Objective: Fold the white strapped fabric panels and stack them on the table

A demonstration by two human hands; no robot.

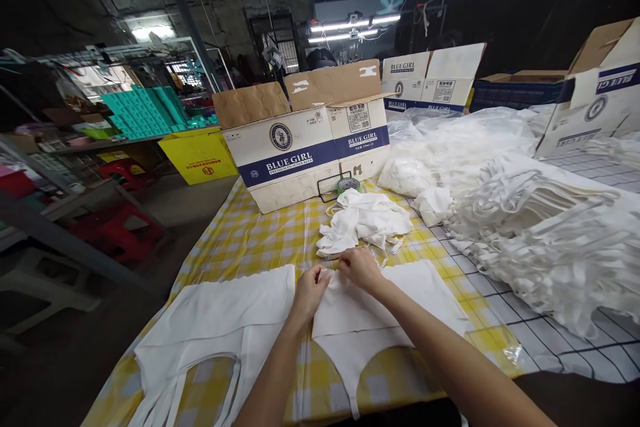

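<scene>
Fingers (317, 273) — pinching 1 white garment (346, 315)

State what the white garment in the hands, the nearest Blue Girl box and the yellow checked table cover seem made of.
White garment: matte fabric, judging by its soft wrinkles; fibre unclear.
Blue Girl box: cardboard, printed white and blue, with bare brown flaps.
Table cover: perhaps plastic or coated cloth, given its slight sheen and creases.
</scene>
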